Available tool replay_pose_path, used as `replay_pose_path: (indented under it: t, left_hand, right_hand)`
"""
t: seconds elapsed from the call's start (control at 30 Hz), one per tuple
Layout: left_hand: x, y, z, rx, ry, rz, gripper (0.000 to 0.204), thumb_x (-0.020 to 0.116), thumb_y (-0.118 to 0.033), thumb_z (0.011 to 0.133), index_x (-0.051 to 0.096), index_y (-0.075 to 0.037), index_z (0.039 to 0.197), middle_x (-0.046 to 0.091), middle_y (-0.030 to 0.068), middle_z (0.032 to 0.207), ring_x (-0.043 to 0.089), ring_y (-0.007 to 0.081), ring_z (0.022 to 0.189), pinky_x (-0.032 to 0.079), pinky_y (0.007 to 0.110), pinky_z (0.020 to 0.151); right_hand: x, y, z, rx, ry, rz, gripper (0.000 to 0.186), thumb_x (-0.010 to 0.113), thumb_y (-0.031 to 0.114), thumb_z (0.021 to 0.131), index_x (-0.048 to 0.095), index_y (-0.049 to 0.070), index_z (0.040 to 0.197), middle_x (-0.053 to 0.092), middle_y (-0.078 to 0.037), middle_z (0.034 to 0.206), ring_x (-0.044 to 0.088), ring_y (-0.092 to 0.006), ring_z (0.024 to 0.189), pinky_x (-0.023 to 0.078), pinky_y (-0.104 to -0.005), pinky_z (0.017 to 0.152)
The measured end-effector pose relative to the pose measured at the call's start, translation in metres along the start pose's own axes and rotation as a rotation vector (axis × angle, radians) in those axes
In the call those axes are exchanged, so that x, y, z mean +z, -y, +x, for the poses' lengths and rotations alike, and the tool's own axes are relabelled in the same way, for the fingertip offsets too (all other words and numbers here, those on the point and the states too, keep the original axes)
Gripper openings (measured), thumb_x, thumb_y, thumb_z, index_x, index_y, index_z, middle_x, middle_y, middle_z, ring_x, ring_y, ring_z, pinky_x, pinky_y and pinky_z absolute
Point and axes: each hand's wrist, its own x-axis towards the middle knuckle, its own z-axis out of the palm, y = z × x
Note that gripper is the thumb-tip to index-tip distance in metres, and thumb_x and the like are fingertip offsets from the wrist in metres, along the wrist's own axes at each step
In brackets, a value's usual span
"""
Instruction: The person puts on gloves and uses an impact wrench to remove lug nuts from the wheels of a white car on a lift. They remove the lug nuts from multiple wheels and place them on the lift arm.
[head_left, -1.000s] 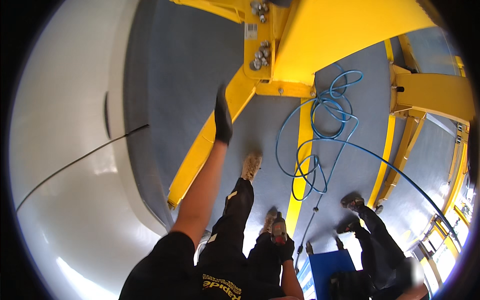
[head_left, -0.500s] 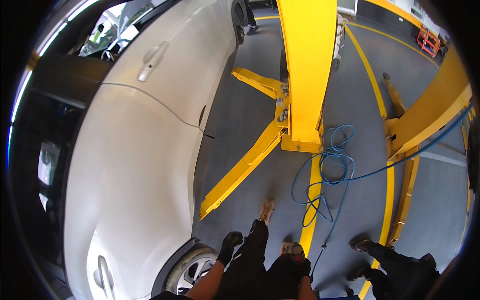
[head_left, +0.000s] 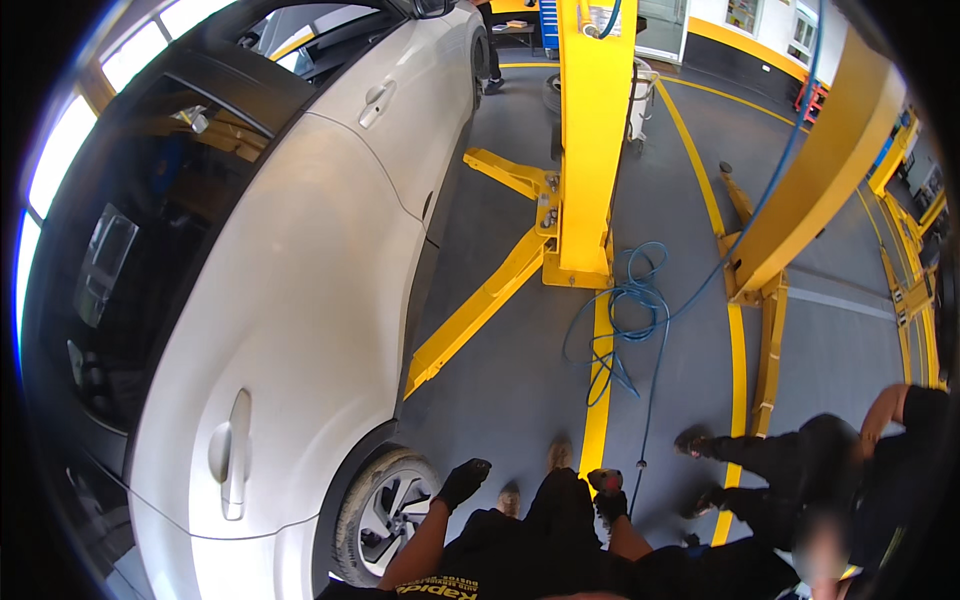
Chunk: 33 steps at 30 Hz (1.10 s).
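My left hand (head_left: 464, 484), in a black glove, hangs beside the rear wheel (head_left: 385, 515) of a white car. Its fingers point forward, loosely bent, and nothing shows in them. My right hand (head_left: 612, 508), also gloved, is closed around an air impact wrench (head_left: 606, 482) with a grey head and a red spot. Its grip is hidden by the glove. A blue air hose (head_left: 640, 310) lies in loops on the floor, and a thin line with a coupling (head_left: 641, 464) runs from it down to my right hand.
The white car (head_left: 290, 270) fills the left side. Ahead stands a yellow lift post (head_left: 590, 150) with low arms (head_left: 480, 310) reaching toward the car. Another yellow post (head_left: 820, 170) rises at right. A co-worker (head_left: 830, 480) in dark clothes is close on my right. Yellow lines mark the floor.
The view has shifted back and up: more of the car's rear door and wheel shows, and the co-worker is now more in view. The wrench stays in my right hand.
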Motion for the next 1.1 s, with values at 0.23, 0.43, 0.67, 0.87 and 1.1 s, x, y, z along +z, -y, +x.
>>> replay_pose_path:
  t: [0.23, 0.43, 0.67, 0.87, 1.1]
  left_hand:
    - [0.027, 0.043, -0.156, -0.333, -0.025, -0.692, 0.025, 0.051, -0.010, 0.098, 0.064, -0.001, 0.118, 0.068, 0.0110, 0.110, 0.067, 0.0209, 0.097, 0.055, 0.033, 0.083]
    - [0.051, 0.056, -0.266, -0.433, -0.080, -0.825, 0.025, 0.054, -0.018, 0.099, 0.066, -0.002, 0.113, 0.070, 0.0078, 0.105, 0.068, 0.0166, 0.093, 0.056, 0.030, 0.080]
    - [0.101, 0.048, -0.360, -0.491, -0.133, -0.833, 0.028, 0.050, -0.020, 0.101, 0.066, -0.001, 0.113, 0.069, 0.0092, 0.103, 0.068, 0.0176, 0.094, 0.056, 0.031, 0.079]
    - [0.169, 0.072, -0.481, -0.169, -0.180, -0.079, 0.029, 0.051, -0.025, 0.101, 0.069, -0.003, 0.108, 0.072, 0.0072, 0.096, 0.067, 0.0154, 0.080, 0.054, 0.031, 0.069]
    - [0.196, 0.055, -0.561, -0.323, -0.142, -0.491, 0.025, 0.060, -0.011, 0.089, 0.068, -0.010, 0.113, 0.070, 0.0110, 0.100, 0.070, 0.0242, 0.088, 0.057, 0.037, 0.075]
  right_hand:
    - [0.027, -0.060, -0.086, 0.009, 0.027, -0.330, 0.026, 0.071, 0.030, 0.078, 0.070, 0.007, 0.090, 0.068, -0.010, 0.072, 0.068, -0.0241, 0.066, 0.054, -0.0381, 0.060]
    - [0.052, -0.115, -0.146, -0.290, 0.202, -0.632, 0.033, 0.072, 0.034, 0.078, 0.072, 0.007, 0.098, 0.072, -0.013, 0.083, 0.071, -0.0273, 0.079, 0.056, -0.0394, 0.070]
    - [0.058, -0.195, -0.188, -0.397, 0.312, -0.808, 0.051, 0.073, 0.046, 0.075, 0.073, 0.009, 0.109, 0.074, -0.016, 0.104, 0.069, -0.0325, 0.102, 0.055, -0.0418, 0.088]
    - [0.067, -0.242, -0.267, -0.358, 0.395, -0.773, 0.055, 0.072, 0.051, 0.075, 0.073, 0.008, 0.110, 0.073, -0.017, 0.111, 0.068, -0.0340, 0.108, 0.054, -0.0427, 0.091]
    - [0.046, -0.325, -0.310, -0.305, 0.299, -0.793, 0.055, 0.071, 0.051, 0.076, 0.072, 0.008, 0.110, 0.072, -0.018, 0.111, 0.068, -0.0342, 0.109, 0.054, -0.0427, 0.092]
